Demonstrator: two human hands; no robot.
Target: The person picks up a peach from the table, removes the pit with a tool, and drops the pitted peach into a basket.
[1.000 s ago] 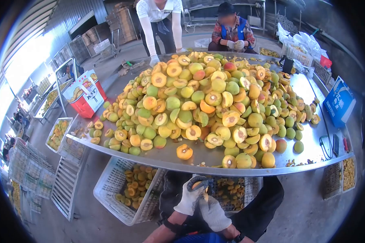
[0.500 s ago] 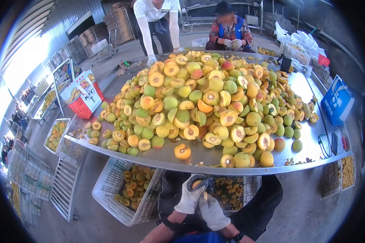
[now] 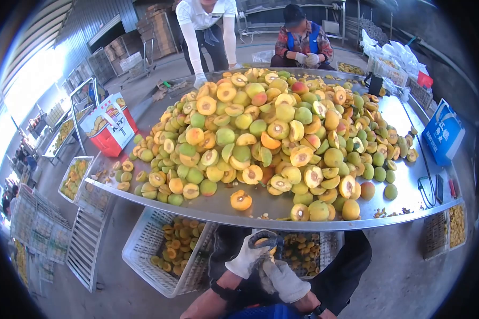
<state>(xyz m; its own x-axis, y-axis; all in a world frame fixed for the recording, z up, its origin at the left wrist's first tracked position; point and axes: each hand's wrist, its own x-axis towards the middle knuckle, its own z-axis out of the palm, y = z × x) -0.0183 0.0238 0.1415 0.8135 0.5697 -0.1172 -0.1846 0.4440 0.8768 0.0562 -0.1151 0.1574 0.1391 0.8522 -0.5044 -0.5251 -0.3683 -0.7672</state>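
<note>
Orange-yellow peach half (image 3: 261, 242), mostly hidden, clasped in gloved left hand (image 3: 248, 255).

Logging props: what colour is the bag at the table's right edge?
Blue with white lettering, seen in the head view.

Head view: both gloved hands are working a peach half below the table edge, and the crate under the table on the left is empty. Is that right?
Not quite. In the head view, the white crate under the table holds many peach halves; it is not empty. The rest stands: the left hand and right hand, both gloved, are together on a peach half below the table edge.
</note>
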